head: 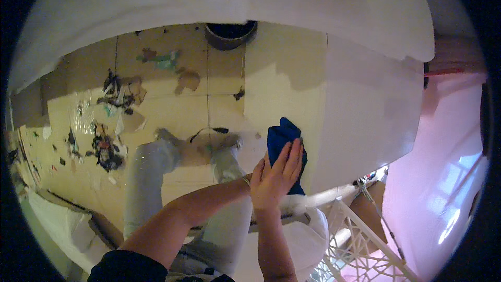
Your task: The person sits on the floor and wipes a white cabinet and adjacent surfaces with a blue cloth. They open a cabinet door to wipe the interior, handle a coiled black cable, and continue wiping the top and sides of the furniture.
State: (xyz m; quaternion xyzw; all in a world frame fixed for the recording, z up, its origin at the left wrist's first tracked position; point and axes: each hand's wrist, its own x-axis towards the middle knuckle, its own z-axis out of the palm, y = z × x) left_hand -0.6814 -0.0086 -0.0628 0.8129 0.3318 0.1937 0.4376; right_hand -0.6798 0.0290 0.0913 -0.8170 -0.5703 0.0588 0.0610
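A dark blue folded cloth (283, 137) lies between my two hands, to the right of my knees. My right hand (276, 178) rests on top of it with the fingers stretched along its surface. Most of my left hand (263, 164) is hidden beneath the right one and the cloth; its arm comes in from the left. The lower end of the cloth hangs down past my right fingers. How firmly either hand grips cannot be told.
Fabric and paper scraps (105, 150) litter the tiled floor. A dark round bin (231, 39) stands under the edge of white draped material (332, 0). At the right are a pale panel (364, 109), a cream lattice-patterned rack (352, 231) and a pink surface (442, 156).
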